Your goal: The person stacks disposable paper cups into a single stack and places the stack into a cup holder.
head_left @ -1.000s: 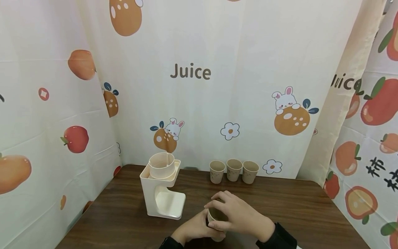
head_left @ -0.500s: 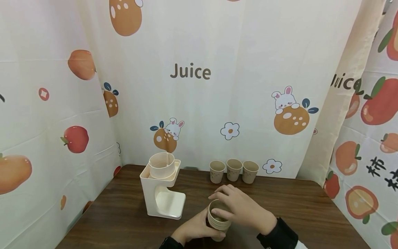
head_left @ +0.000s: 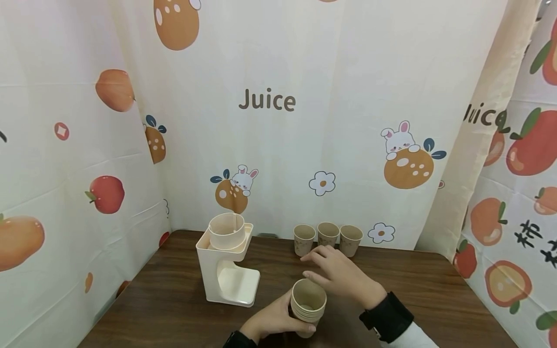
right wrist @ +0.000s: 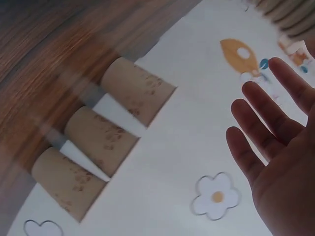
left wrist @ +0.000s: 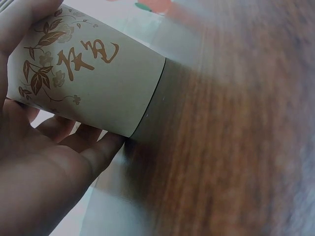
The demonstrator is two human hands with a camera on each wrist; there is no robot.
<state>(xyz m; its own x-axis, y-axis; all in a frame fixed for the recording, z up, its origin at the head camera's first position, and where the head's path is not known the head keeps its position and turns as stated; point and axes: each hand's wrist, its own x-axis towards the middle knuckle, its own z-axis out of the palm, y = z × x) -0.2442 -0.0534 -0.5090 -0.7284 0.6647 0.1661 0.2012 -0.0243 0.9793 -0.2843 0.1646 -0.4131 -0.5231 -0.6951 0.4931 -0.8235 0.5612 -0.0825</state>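
Centrally, at the near side of a dark wooden table (head_left: 435, 290), the left hand (head_left: 274, 317) wraps its fingers around a stack of beige paper cups (head_left: 309, 310), opening upward. The right hand (head_left: 344, 278), fingers straight and slightly spread, hovers just beyond the stack, to the right. Three similar cups (head_left: 328, 235) stand far; a cream dripper stand (head_left: 212, 273), left.

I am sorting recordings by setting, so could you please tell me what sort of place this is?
Probably a small curtained-off booth, perhaps a mock drinks corner: fruit-print curtains hang behind and beside a dark wood-grain table, and the left hand holds a stack of paper cups.
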